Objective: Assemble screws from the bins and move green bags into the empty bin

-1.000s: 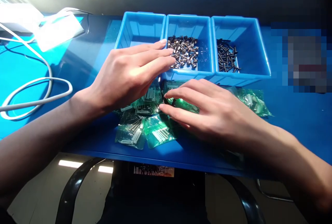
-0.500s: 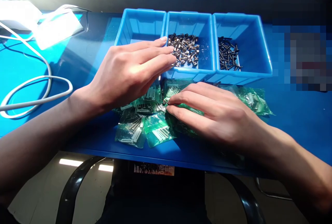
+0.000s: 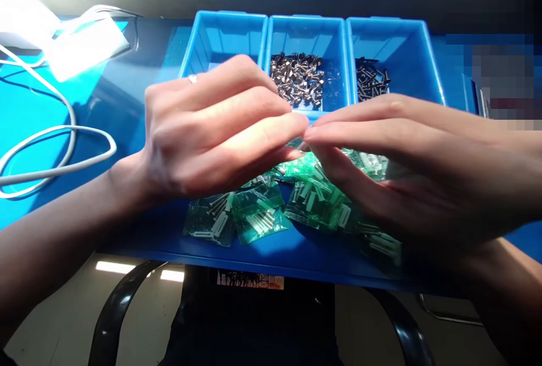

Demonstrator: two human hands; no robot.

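My left hand (image 3: 220, 129) and my right hand (image 3: 393, 157) meet fingertip to fingertip in front of the middle bin. Thumb and fingers are pinched together on both hands, and whatever they hold is hidden at the tips. Beneath them lie several small green-tinted plastic bags, among them a green bag (image 3: 260, 216), a clearer bag (image 3: 209, 219) and another green bag (image 3: 315, 199), with screws and white plastic pieces inside. Behind the hands, a blue middle bin (image 3: 336, 66) holds silver hex-head screws (image 3: 298, 78).
A blue right bin (image 3: 406, 55) contains black screws (image 3: 371, 81); a blue left bin (image 3: 231, 33) is partly hidden by my left hand. A looped white cable (image 3: 71, 129) and a white sheet (image 3: 87, 49) lie left on the blue table (image 3: 139, 230). Chair armrests curve below its edge.
My right hand has risen off the bags and turned, its fingertips now against the left hand's. My left fingers have curled back from the middle bin into a pinch.
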